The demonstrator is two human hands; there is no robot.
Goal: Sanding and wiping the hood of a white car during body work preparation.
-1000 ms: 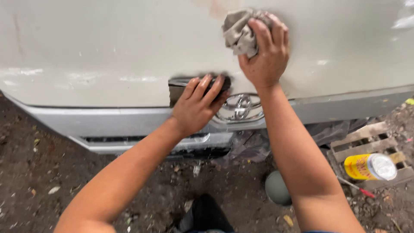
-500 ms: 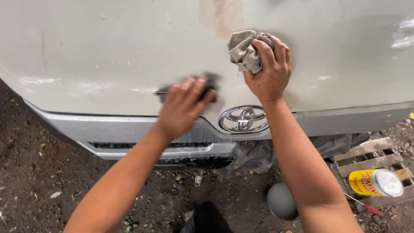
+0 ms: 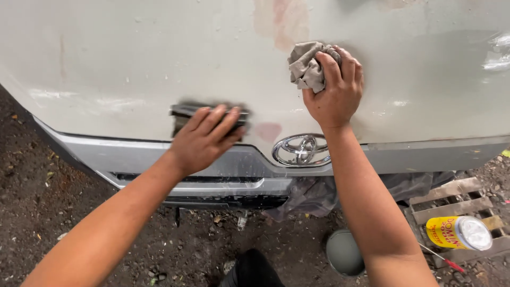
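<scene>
Fingers (image 3: 340, 66) of right hand (image 3: 334, 93) clench a rag (image 3: 305, 66); left hand (image 3: 204, 138), at 8 o'clock, presses a dark pad (image 3: 183, 111) flat on the car panel (image 3: 133, 58).

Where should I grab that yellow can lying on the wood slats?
Grip the yellow can around its round yellow side, coming down from above. It lies tipped over on the wooden pallet, shiny end facing out, so the curved body is the open part your fingers can wrap.

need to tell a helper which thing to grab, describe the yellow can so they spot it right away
Look below the pale car panel, at the ground on the right. The yellow can lies on its side on a wooden pallet; it is the only bright yellow thing, with a shiny silver end.
</scene>
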